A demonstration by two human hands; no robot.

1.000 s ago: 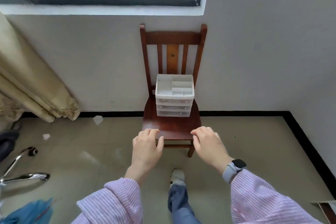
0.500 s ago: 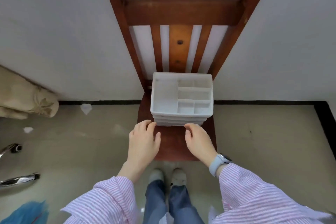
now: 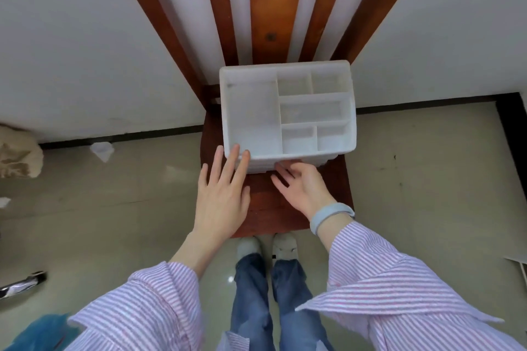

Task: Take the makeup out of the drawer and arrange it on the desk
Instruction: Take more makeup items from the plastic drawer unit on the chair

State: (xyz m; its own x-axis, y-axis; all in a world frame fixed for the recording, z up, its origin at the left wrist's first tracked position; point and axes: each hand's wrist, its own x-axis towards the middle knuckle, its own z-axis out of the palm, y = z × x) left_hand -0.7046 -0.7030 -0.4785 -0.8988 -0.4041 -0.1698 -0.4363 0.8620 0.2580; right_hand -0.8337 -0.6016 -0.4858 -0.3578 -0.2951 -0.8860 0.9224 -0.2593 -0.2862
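Head view. White plastic organiser [image 3: 288,111] sits on the seat of a wooden chair [image 3: 273,202] against the wall. Its top tray is divided into compartments, and none shows any makeup. Stacked drawers sit below the tray; only their front edges [image 3: 258,167] show, so their contents are hidden.

Change over the last second: the camera has dropped in close. Earlier both hands hovered at the front of the seat, short of the organiser; now they have reached it.

Left hand [image 3: 221,202]: fingers [image 3: 231,158] straight and slightly spread, tips touching the organiser's front left corner at the rim. It holds nothing and looks like a brace.

Right hand [image 3: 302,185]: fingers [image 3: 285,169] loosely bent, tips at the drawer fronts just under the tray rim. Cannot tell whether they have hooked a drawer edge or only touch it.

Judgement: this is the start of the task. No drawer is pulled out yet and no makeup is out. Left hand probably steadies the light organiser while the right draws a drawer forward. Risk: the whole unit may slide on the seat if it is not held. No tabletop in frame.

Also seen: striped sleeves, wristband [image 3: 330,215], jeans, pale shoes [image 3: 283,246], tiled floor [image 3: 114,208].
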